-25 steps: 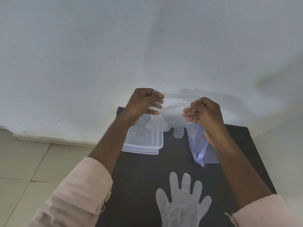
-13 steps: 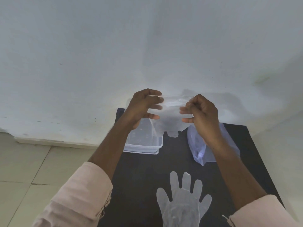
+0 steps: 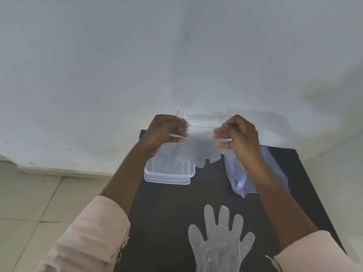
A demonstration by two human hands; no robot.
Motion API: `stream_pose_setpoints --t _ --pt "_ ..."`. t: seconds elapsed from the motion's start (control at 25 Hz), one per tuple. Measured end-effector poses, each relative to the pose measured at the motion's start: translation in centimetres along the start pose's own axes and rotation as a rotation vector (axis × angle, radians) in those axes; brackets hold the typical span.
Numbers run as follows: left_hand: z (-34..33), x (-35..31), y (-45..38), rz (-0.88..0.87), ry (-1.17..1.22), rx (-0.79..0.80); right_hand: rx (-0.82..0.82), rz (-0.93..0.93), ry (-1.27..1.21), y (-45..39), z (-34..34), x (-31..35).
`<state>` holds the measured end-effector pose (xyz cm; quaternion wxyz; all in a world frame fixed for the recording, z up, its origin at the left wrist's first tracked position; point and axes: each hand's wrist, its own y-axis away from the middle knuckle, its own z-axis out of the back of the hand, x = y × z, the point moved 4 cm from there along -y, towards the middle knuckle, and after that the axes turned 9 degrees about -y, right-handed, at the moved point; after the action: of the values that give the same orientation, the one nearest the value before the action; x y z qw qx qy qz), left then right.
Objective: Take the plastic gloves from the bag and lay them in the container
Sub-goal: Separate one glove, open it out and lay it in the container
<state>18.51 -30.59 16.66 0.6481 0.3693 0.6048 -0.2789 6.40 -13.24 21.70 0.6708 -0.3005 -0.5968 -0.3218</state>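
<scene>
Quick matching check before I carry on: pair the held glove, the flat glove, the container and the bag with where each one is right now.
Things:
1. held glove
2. flat glove
3. container
4. bag

Places:
A. under the right forearm
B. stretched between both hands
C. near edge of the dark mat
D. below the left hand

Pairs: 1-B, 2-C, 3-D, 4-A

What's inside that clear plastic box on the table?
The container looks empty: only small specks or droplets show on its clear bottom. Its far corner is covered by the held glove, stretched between the left hand and right hand.
</scene>
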Motion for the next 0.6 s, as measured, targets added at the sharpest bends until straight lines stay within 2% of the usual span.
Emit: stream_pose_setpoints --t 0.32,0.6 --pt "2.4 -0.3 -3.5 0.020 -0.053 -0.019 0.050 -0.120 -0.072 -5.0 -3.6 -2.2" --pt "4.9 0.0 -9.8 0.089 -0.074 -0.133 0.027 -0.153 -0.094 -11.9 -7.6 -4.7"
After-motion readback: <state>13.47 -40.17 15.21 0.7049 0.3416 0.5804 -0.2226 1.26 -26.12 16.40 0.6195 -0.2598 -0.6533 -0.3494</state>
